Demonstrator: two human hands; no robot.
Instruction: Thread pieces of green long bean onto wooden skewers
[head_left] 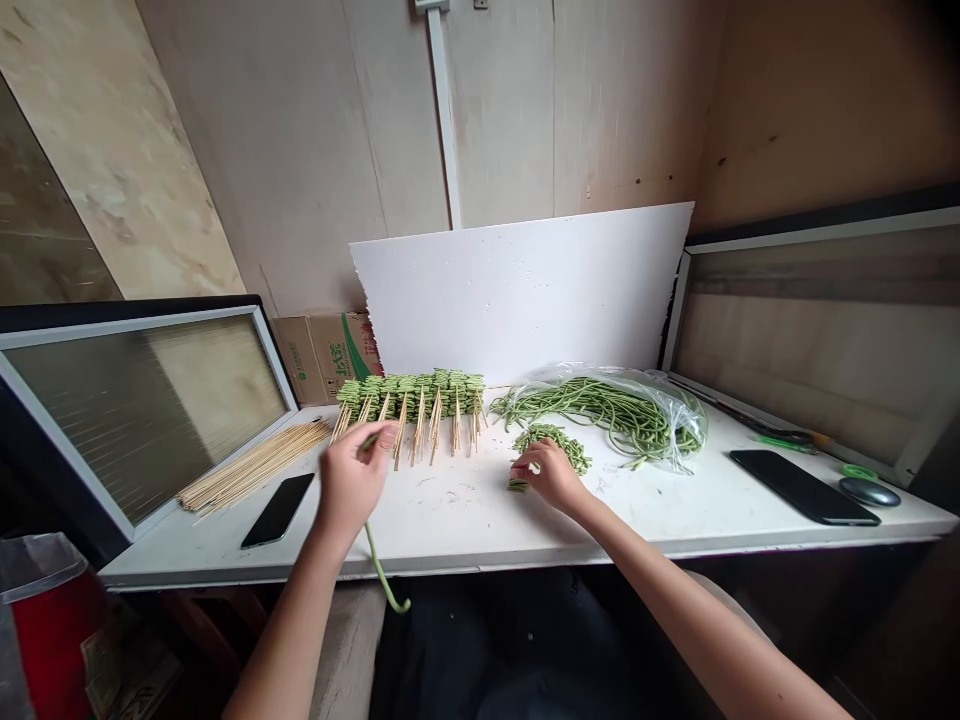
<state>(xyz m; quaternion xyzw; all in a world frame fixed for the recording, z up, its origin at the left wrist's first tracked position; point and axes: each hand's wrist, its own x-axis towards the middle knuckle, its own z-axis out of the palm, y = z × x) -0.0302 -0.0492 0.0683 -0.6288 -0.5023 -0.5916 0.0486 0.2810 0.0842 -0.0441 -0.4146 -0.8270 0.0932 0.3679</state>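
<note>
My left hand (pixel 356 470) is closed around a long green bean (pixel 381 572), whose lower end hangs past the table's front edge and curls. Close beyond that hand stand stacked rows of skewered bean pieces (pixel 427 385), their bare stick ends pointing toward me. My right hand (pixel 551 472) is closed, fingertips low over the table on a few short bean pieces (pixel 517 486). Right behind it lies a heap of cut bean pieces (pixel 559 436), partly hidden by the hand. Whole long beans (pixel 600 405) spill from a clear plastic bag (pixel 686 425) at the back right.
Loose bamboo skewers (pixel 255 465) and a phone (pixel 277 510) lie at the left. On the right are a larger phone (pixel 802 487), a dark mouse-like object (pixel 870 491) and a green ring (pixel 859 471). A white foam board (pixel 525 295) and a cardboard box (pixel 322 350) stand behind.
</note>
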